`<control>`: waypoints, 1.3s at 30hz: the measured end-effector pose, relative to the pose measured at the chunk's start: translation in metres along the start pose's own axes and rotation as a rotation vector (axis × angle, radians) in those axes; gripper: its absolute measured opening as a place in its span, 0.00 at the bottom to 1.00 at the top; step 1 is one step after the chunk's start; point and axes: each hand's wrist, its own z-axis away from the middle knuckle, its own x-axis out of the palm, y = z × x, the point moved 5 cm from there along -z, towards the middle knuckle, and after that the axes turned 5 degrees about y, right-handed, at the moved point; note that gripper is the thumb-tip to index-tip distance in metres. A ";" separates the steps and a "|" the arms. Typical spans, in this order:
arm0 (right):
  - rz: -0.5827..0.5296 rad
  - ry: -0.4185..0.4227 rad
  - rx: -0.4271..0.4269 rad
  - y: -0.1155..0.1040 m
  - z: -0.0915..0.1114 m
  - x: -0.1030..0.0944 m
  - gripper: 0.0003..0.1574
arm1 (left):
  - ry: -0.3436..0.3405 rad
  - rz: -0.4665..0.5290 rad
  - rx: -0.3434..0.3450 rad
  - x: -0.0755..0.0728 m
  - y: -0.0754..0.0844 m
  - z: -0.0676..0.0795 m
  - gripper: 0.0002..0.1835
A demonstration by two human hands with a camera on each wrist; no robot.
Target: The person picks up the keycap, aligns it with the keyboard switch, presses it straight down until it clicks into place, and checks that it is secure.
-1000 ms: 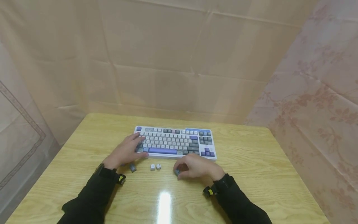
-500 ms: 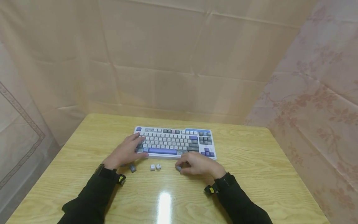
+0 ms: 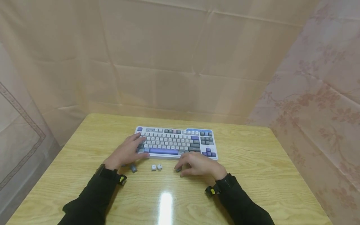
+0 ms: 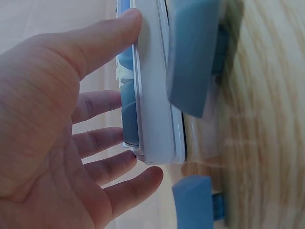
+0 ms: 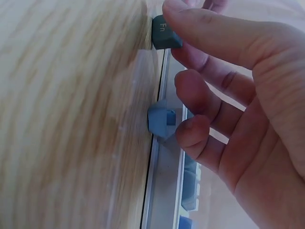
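Note:
A white keyboard [image 3: 168, 143] with white, grey and purple keys lies across the table. My left hand [image 3: 128, 150] rests spread over its left end, thumb along the front edge. Two loose blue-grey keycaps, one long [image 4: 193, 57] and one shorter [image 4: 193, 202], lie close by that hand in the left wrist view. In front of the keyboard's right half, my right hand [image 3: 198, 164] pinches a dark grey keycap marked Fn [image 5: 164, 33] between thumb and index finger, low at the table surface. Another keycap [image 5: 158, 119] lies stem up beside the curled lower fingers.
Two white keycaps, one left [image 3: 153, 167] and one right [image 3: 159, 167], lie side by side before the purple space bar [image 3: 163, 151]. The wooden table [image 3: 239, 200] reaches back to a beige cloth [image 3: 157, 62].
My right hand has shifted slightly forward, turning the dark keycap in its fingers and lowering it to the table. The left hand has stayed in place.

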 end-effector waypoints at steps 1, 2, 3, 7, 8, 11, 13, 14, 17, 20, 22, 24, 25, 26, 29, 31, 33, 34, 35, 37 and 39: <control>0.000 0.002 -0.003 0.000 0.000 0.000 0.14 | -0.001 -0.001 -0.002 0.000 0.000 0.000 0.43; 0.002 0.005 -0.002 0.000 0.000 0.001 0.13 | 0.000 -0.001 -0.001 0.000 0.000 0.000 0.43; 0.001 0.008 -0.003 0.000 0.000 0.001 0.12 | 0.001 -0.001 -0.001 -0.001 0.000 0.000 0.43; 0.014 0.027 0.004 0.002 -0.001 0.000 0.13 | 0.004 -0.001 -0.001 -0.001 0.001 0.000 0.43; 0.024 0.032 0.005 0.002 -0.001 0.000 0.13 | 0.002 -0.001 -0.003 -0.001 0.001 -0.001 0.43; 0.049 0.044 0.002 0.002 -0.002 -0.001 0.14 | -0.006 -0.003 -0.011 0.000 -0.001 -0.001 0.43; 0.064 0.049 0.001 0.002 -0.002 -0.002 0.15 | -0.011 -0.005 -0.019 0.000 -0.002 -0.001 0.43; 0.072 0.049 0.002 0.002 -0.002 -0.002 0.15 | -0.011 -0.006 -0.020 0.001 -0.002 -0.001 0.44; 0.088 0.048 0.007 0.003 -0.002 -0.001 0.16 | -0.012 -0.006 -0.024 0.001 -0.003 -0.002 0.44; 0.094 0.041 0.019 0.003 -0.002 0.000 0.18 | -0.013 0.002 -0.025 0.001 -0.002 -0.001 0.44; 0.095 0.036 0.025 0.004 -0.001 0.001 0.19 | -0.013 0.005 -0.026 0.001 -0.001 -0.001 0.44; 0.096 0.035 0.034 0.004 0.000 0.002 0.20 | -0.009 0.007 -0.016 0.001 0.000 0.000 0.43; 0.099 0.036 0.035 0.005 0.000 0.002 0.21 | -0.008 0.007 -0.016 0.001 0.000 0.000 0.43; 0.103 0.039 0.034 0.005 0.000 0.002 0.21 | -0.006 0.005 -0.014 0.000 0.000 0.001 0.43; 0.110 0.051 0.027 0.005 0.000 0.003 0.23 | -0.002 0.002 -0.004 0.000 0.001 0.001 0.43; 0.105 0.056 0.024 0.005 0.000 0.003 0.24 | -0.002 0.004 -0.010 0.000 0.001 0.001 0.43; 0.106 0.058 0.023 0.004 0.000 0.003 0.26 | 0.001 0.005 -0.008 0.000 0.001 0.001 0.43; 0.106 0.058 0.024 0.004 -0.001 0.003 0.26 | 0.004 0.006 -0.007 0.000 0.001 0.001 0.43; 0.112 0.057 0.021 0.003 -0.001 0.003 0.25 | 0.005 0.006 -0.006 -0.001 0.001 0.001 0.43; 0.129 0.055 0.013 0.002 -0.002 0.003 0.23 | 0.006 0.006 -0.006 -0.001 0.001 0.001 0.43; 0.144 0.053 0.008 0.002 -0.002 0.003 0.20 | 0.003 0.005 -0.007 -0.001 0.002 0.000 0.43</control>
